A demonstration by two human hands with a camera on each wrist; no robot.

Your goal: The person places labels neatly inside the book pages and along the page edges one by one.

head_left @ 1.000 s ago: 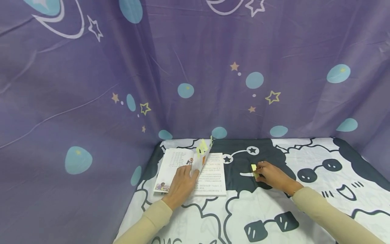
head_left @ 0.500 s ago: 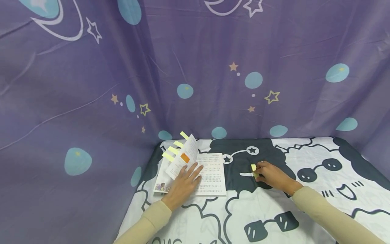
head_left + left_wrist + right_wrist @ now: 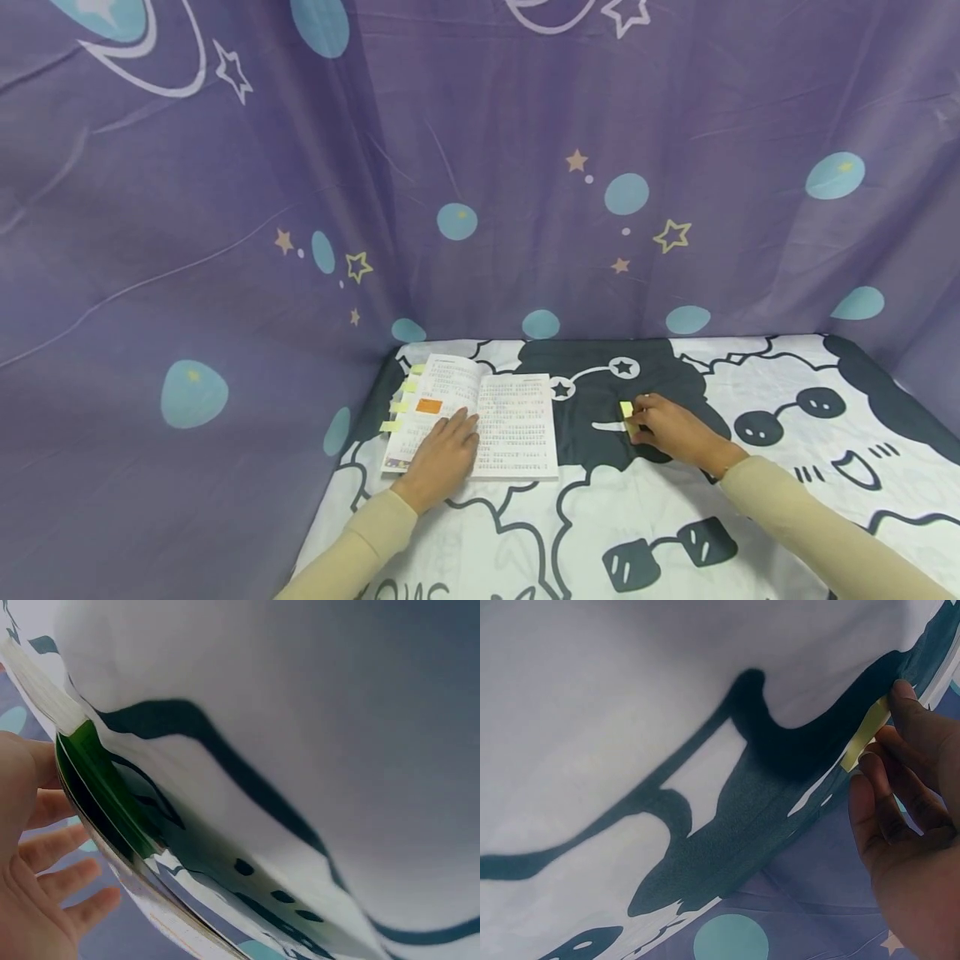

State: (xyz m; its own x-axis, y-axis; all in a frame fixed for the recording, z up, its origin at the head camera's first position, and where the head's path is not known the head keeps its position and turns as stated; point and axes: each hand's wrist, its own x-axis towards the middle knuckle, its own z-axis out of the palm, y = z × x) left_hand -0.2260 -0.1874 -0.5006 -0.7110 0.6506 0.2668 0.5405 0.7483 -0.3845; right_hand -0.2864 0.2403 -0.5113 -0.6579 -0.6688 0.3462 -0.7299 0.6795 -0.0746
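Two hands apart: left [image 3: 442, 454] flat on book [image 3: 517, 425], right [image 3: 671, 431] seemingly pinching sticky notes [image 3: 864, 733].

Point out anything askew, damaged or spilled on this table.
Nothing stands out. The open white book lies flat under the left hand, yellow tabs jutting neatly from its left edge. The right hand touches a small yellow sticky-note pad.

Purple star-printed curtain [image 3: 525, 125] behind a black-and-white cartoon tablecloth [image 3: 750, 517].
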